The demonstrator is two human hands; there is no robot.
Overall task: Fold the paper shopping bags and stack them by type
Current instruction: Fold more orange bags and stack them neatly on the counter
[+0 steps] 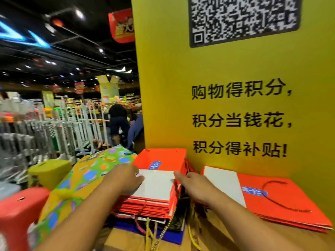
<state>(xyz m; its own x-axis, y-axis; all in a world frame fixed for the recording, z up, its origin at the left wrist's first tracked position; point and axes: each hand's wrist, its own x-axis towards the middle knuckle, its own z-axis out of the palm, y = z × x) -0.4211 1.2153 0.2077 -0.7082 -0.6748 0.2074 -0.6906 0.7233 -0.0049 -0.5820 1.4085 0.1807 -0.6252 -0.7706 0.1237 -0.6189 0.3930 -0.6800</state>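
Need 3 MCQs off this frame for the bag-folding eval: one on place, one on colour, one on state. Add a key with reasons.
1. Where does the second red stack lie relative to the middle stack?
A) right of it
B) left of it
C) on top of it

2. What colour is the folded-up panel atop the middle stack?
A) blue
B) white
C) green

3. How do the bags of the second red stack lie?
A) standing open
B) crumpled
C) folded flat

Key:
1 A: it lies beyond the right hand, at the foot of the yellow board.
2 B: the panel between the left hand and the right hand is white.
3 C: they lie flat, with a rope handle resting on top.
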